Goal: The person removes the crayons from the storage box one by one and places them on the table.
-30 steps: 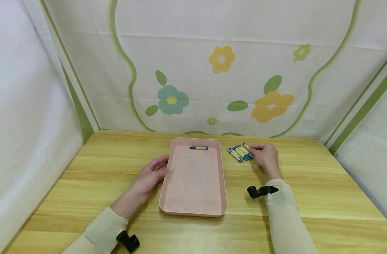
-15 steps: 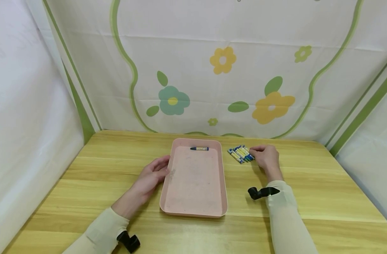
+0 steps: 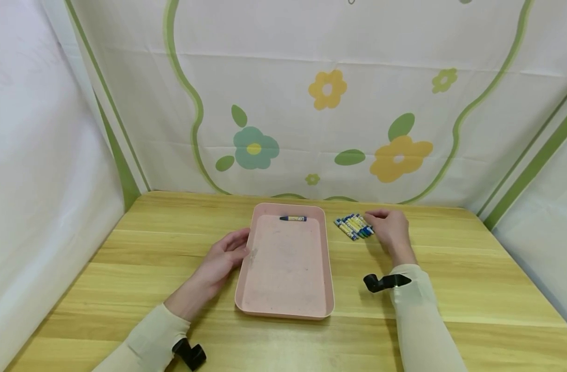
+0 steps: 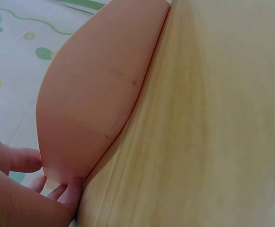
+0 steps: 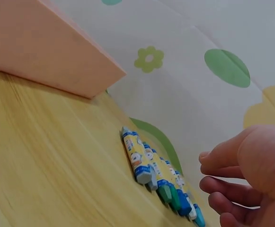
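Observation:
A shallow pink tray (image 3: 288, 268) lies on the table, with one dark blue crayon (image 3: 293, 218) near its far end. My left hand (image 3: 220, 258) rests against the tray's left side, its fingertips (image 4: 73, 191) touching the outer wall with the fingers relaxed. Right of the tray, several crayons (image 3: 353, 226) with yellow and blue wrappers lie side by side in a slanted row. Just beside that row, my right hand (image 3: 389, 230) is held with loosely bent fingers. In the right wrist view nothing shows between the thumb and fingers, which are apart from the crayons (image 5: 163, 177).
The wooden table (image 3: 451, 289) runs back to a white curtain (image 3: 283, 103) printed with flowers. White side curtains close in on the left and right. Each wrist carries a black camera mount (image 3: 386, 282) over a cream sleeve (image 3: 423, 320).
A second ago my right hand held a crayon at the row's right end. That crayon now lies lined up with the others, and the fingers have let go. My left hand stayed by the tray.

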